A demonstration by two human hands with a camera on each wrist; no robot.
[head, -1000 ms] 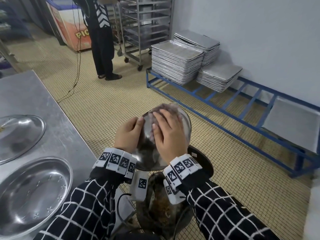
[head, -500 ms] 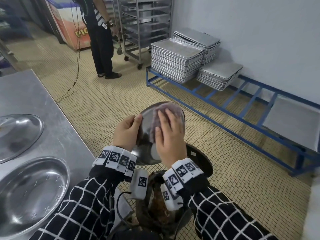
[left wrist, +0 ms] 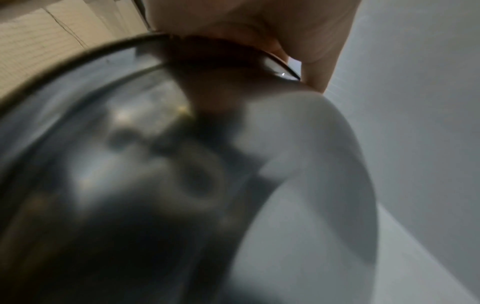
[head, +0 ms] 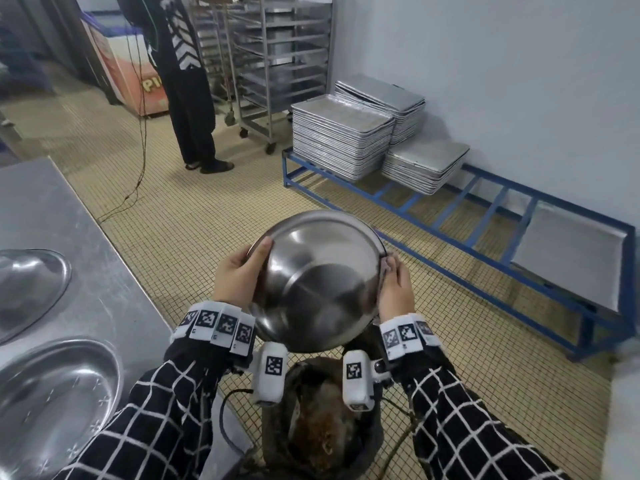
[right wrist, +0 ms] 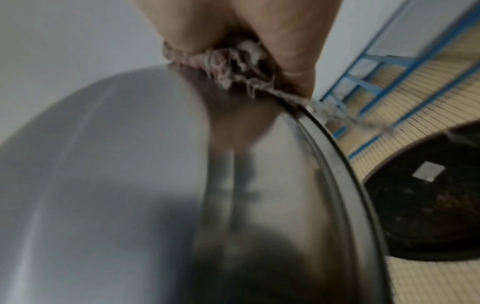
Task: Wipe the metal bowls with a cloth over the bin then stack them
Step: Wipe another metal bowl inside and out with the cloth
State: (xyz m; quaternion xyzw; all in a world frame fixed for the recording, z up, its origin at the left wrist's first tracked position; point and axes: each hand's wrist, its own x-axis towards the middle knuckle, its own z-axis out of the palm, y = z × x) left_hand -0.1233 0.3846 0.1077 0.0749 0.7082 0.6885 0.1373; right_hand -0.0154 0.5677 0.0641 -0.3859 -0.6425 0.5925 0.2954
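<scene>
Both hands hold one bowl over the bin

The left hand [head: 239, 277] grips the metal bowl [head: 318, 282] by its left rim; the right hand [head: 394, 292] pinches a cloth [right wrist: 233, 61] against the right rim, above the bin [head: 322, 427] on the floor.

L hand [head: 239, 275] up at chest height, thumb hooked over bowl [head: 318, 282] rim, fingers hidden behind. R hand [head: 394, 292] opposite, pinching cloth [right wrist: 233, 63] vs rim. Both wrists banded, forearms angled inward.
</scene>
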